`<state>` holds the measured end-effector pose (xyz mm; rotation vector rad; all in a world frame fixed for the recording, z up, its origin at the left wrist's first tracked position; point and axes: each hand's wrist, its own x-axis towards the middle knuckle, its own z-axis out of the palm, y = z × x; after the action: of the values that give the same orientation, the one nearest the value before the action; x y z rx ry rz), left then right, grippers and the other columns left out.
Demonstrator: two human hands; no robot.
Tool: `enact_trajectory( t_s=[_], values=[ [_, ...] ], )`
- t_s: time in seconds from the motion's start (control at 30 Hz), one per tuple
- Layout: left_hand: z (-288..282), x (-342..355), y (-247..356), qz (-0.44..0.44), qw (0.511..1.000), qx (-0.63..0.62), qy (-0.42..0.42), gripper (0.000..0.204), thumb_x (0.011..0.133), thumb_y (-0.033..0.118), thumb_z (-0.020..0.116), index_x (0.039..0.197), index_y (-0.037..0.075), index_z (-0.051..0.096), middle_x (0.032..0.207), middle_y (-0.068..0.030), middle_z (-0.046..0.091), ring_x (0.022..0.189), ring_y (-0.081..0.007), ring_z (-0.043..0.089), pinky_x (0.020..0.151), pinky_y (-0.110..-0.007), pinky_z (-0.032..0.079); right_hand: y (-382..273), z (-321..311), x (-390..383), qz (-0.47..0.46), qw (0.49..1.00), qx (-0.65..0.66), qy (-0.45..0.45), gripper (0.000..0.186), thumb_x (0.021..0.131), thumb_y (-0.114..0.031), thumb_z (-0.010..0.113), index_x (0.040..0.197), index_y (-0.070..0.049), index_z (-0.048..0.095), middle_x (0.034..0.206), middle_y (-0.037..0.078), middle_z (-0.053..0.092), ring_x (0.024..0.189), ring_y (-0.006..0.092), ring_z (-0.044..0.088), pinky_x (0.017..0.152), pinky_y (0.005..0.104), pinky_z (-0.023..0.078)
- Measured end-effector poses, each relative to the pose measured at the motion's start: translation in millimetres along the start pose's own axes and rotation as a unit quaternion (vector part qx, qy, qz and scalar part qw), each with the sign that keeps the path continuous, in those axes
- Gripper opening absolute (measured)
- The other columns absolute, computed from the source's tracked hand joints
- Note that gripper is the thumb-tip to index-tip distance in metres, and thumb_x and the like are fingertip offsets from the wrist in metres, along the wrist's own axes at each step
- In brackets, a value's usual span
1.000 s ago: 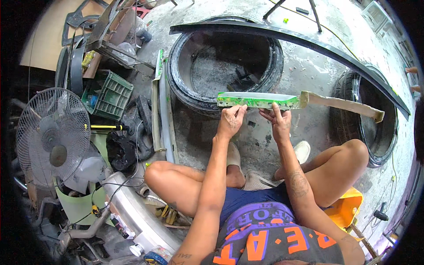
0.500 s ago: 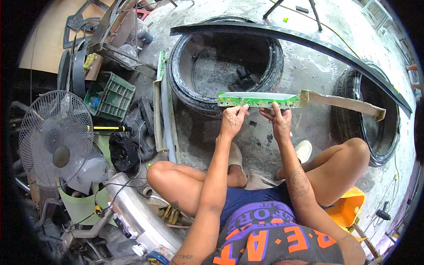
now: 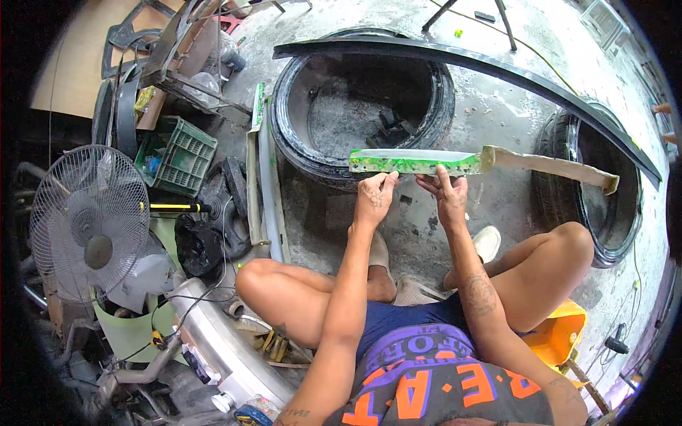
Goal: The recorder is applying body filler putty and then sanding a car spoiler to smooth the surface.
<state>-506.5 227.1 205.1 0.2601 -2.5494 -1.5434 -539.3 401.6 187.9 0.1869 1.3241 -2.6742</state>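
Observation:
Across the near tyre [image 3: 285, 131] I hold a long narrow strip [image 3: 426, 163], white along its top and speckled green on the side facing me. A thin beige band [image 3: 550, 164] continues from its right end and sags a little toward the right tyre [image 3: 565, 181]. My left hand [image 3: 374, 200] pinches the lower edge left of the strip's middle. Farther right, my right hand [image 3: 449, 195] grips the same edge, with one finger up against the green side and the others bent below. Part of each hand's fingers is hidden.
A long black trim piece [image 3: 426, 46] spans both tyres. To the left are similar strips [image 3: 264, 192], a green crate [image 3: 183, 156], a standing fan [image 3: 89, 220] and a silver metal cylinder [image 3: 231, 351]. A yellow container [image 3: 561, 330] lies beside my right leg.
Hardly anything differs. The strip and both hands have shifted very slightly to the left; the grip looks the same.

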Motion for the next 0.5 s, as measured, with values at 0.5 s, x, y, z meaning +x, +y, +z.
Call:
enact_trajectory(
  t_s=[0.5],
  values=[
    [8.6, 1.0, -3.1, 0.035, 0.999, -0.036, 0.017, 0.040, 0.098, 0.031, 0.058, 0.084, -0.004, 0.071, 0.061, -0.0081, 0.064, 0.057, -0.0129, 0.058, 0.056, -0.031, 0.044, 2.1, -2.0, 1.2, -0.004, 1.000, 0.000, -0.002, 0.032, 0.098, -0.020, 0.061, 0.115, 0.004, 0.049, 0.109, 0.018, 0.064, 0.091, 0.0305, 0.071, 0.078, 0.0406, 0.062]
  ],
)
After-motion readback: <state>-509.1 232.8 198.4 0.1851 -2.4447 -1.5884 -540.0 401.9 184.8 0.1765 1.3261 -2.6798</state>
